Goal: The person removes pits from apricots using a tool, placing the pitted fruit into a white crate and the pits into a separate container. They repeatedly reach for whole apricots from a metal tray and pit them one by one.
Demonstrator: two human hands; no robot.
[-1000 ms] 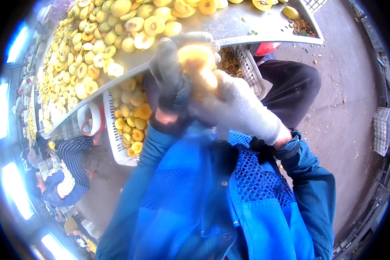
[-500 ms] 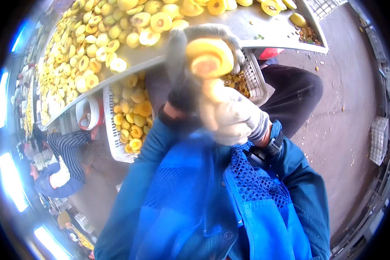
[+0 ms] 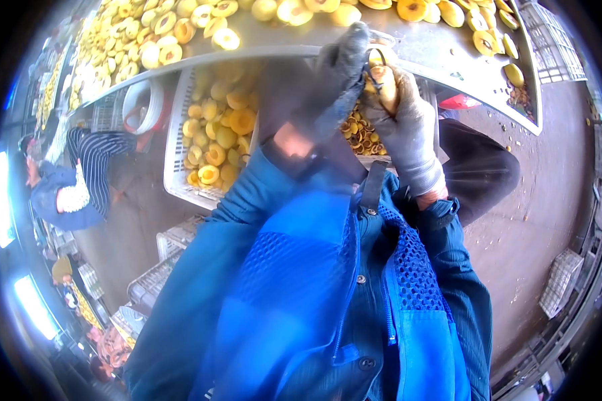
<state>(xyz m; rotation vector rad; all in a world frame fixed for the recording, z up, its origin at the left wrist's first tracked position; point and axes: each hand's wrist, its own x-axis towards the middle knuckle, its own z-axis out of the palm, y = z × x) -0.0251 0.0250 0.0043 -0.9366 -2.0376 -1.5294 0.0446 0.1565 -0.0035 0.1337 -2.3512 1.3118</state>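
My left hand (image 3: pixel 341 77), in a dark grey glove, is partly blurred, its fingers curled and the thumb side raised beside the fruit. What it grips is hidden. My right hand (image 3: pixel 411 110), in a paler grey glove, is closed round a yellow apricot (image 3: pixel 386 95). A thin dark curved piece (image 3: pixel 373 65) crosses the top of the fruit between both hands; I cannot tell its kind. Below them stands a crate of small brownish-yellow pieces (image 3: pixel 361 134). Many halved apricots (image 3: pixel 150 57) lie on the metal table (image 3: pixel 408 40) beyond.
A white crate (image 3: pixel 174 167) of apricot halves stands to the left, near a white bucket (image 3: pixel 142 107). The table's raised edge (image 3: pixel 475 100) runs past my hands. Another person in striped trousers (image 3: pixel 99 160) sits farther left. More crates (image 3: pixel 560 284) stand at the right.
My view has shifted, so the table and crates sit differently. My right hand has moved up and right from below the left hand to beside it. The large fruit half facing me earlier no longer shows.
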